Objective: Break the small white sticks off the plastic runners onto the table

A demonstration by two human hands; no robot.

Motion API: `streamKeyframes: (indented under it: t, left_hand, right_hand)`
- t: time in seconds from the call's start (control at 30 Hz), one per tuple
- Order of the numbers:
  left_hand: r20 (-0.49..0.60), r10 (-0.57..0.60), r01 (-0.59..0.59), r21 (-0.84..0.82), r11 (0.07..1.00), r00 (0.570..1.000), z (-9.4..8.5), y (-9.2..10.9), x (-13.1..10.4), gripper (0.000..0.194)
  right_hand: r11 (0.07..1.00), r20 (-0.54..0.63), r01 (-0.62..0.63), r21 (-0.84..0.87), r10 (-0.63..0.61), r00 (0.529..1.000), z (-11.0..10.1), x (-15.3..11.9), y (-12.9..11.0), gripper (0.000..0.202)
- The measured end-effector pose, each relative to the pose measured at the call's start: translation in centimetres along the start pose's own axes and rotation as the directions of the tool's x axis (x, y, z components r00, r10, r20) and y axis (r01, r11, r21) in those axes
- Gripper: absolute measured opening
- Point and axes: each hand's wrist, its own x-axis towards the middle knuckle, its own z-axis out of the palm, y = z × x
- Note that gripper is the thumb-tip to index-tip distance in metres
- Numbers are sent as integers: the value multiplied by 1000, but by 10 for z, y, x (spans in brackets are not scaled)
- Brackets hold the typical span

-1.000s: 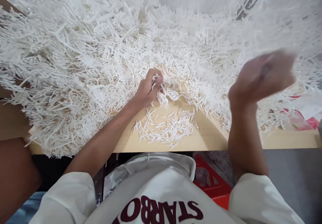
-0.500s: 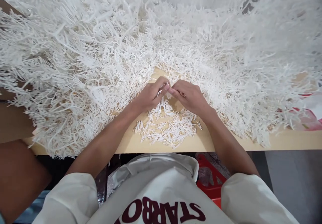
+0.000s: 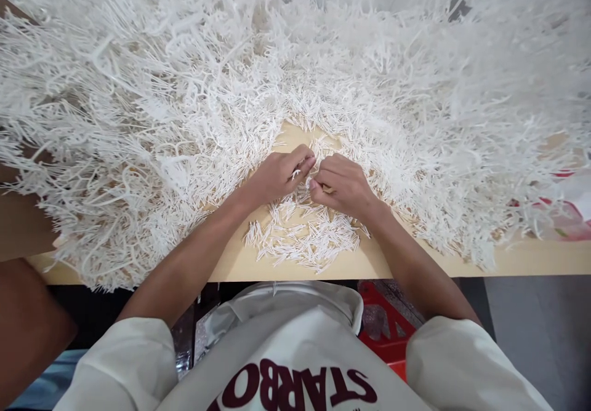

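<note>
Head view, centre of the frame: from where I stand, a person's bare left hand (image 3: 285,174) and bare right hand (image 3: 342,182) meet just beside each other, low over a pale, wood-coloured table (image 3: 378,266). The left hand is closed, gripping a small white sliver (image 3: 296,173) that pokes out between thumb and fingers. The right hand's fingers are curled in with the thumb against them; I can't tell whether they pinch anything, though a bit of white shows by the thumb tip.

Filling the upper part of the frame, and reaching down both sides, is a deep heap of thin, white, branching strands (image 3: 157,109), plastic by the look of them. It spreads beyond the fingertips and around both hands. Below the hands, at lower centre, lies a loose scatter of short, straight, white sticks (image 3: 318,239), on the person's side of the fingers and partly under the right hand.

I'd judge all this stuff very light, slightly springy and rather slick, the strands prone to tangle and their fine tips apt to snap or slip away. A thicker stem seems the best place for a fingertip pinch; the short sticks look easier to gather several at once.

At lower right, under the table edge, stands a red plastic stool-like frame (image 3: 391,340).
</note>
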Motion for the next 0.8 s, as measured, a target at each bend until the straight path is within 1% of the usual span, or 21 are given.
streamKeyframes:
  t: [0.07, 0.1, 0.13, 0.2, 0.23, 0.27, 0.3, 0.33, 0.37, 0.4, 0.43, 0.47, 0.5, 0.53, 0.57, 0.6, 0.63, 0.7, 0.73, 0.8]
  left_hand:
    - [-2, 2, -2, 7, 1000, 1000, 1, -4, 0, 23]
    - [-25, -24, 24, 11, 1000, 999, 1, -6, 1, 22]
    - [-70, -70, 71, 13, 997, 995, 1, -7, 2, 23]
    - [-178, -171, 173, -3, 985, 969, -2, -9, 4, 24]
    - [-211, -198, 198, -23, 980, 957, -3, -9, 5, 24]
    - [-219, -203, 198, -47, 979, 954, -4, -8, 6, 25]
    - [-209, -191, 180, -69, 981, 959, -5, -7, 6, 25]
    - [-189, -174, 160, -89, 983, 966, -6, -5, 5, 26]
    - [-169, -164, 147, -109, 983, 972, -7, -4, 4, 26]
    - [-156, -161, 142, -127, 982, 975, -7, -2, 3, 26]
    - [-146, -162, 141, -144, 980, 976, -7, -1, 2, 27]
    - [-135, -159, 138, -158, 978, 978, -7, 0, 1, 27]
    - [-121, -153, 132, -168, 977, 981, -8, 1, 0, 26]
    - [-102, -140, 122, -171, 978, 985, -8, 2, -1, 26]
    - [-81, -122, 107, -168, 980, 989, -8, 3, -2, 26]
    - [-64, -103, 92, -161, 983, 993, -8, 3, -2, 25]
    - [-54, -85, 76, -151, 986, 995, -8, 3, -3, 25]
    - [-57, -58, 51, -124, 991, 997, -8, 3, -2, 23]
    - [-68, -44, 36, -107, 994, 997, -8, 3, -2, 22]
    - [-82, -4, -1, -57, 998, 997, -5, 1, -2, 20]
  right_hand:
    - [997, 28, 1, 75, -3, 1000, -1, -1, -7, 25]
    - [990, 18, 9, 140, -11, 1000, -1, -1, -12, 25]
    - [976, -6, 23, 215, -22, 1000, -2, -2, -17, 25]
    - [931, -62, 58, 360, -38, 997, -4, -4, -28, 24]
    - [911, -80, 58, 408, -28, 996, -5, -5, -32, 22]
    - [900, -91, 26, 436, 15, 996, -6, -5, -35, 20]
    - [888, -87, -49, 457, 99, 991, -7, -5, -35, 18]
    - [858, -80, -167, 486, 234, 969, -7, -5, -34, 15]
    - [790, -58, -306, 532, 395, 917, -7, -4, -32, 13]
    - [681, -5, -439, 586, 545, 838, -6, -4, -28, 14]
    - [548, 78, -542, 637, 654, 753, -4, -3, -24, 18]
    - [421, 179, -610, 671, 707, 685, -3, -2, -19, 24]
    - [334, 271, -650, 682, 710, 649, -2, -2, -16, 29]
    - [308, 333, -675, 671, 688, 645, -1, -1, -13, 32]
    - [344, 366, -687, 640, 651, 666, 0, 0, -11, 33]
    - [427, 367, -683, 592, 612, 700, 0, 1, -10, 32]
    - [536, 351, -658, 528, 568, 744, 1, 1, -9, 31]
    - [751, 308, -550, 365, 459, 833, 1, 0, -10, 32]
    - [832, 291, -477, 285, 399, 870, 2, -1, -10, 33]
    - [937, 229, -317, 147, 280, 932, 2, -3, -11, 32]
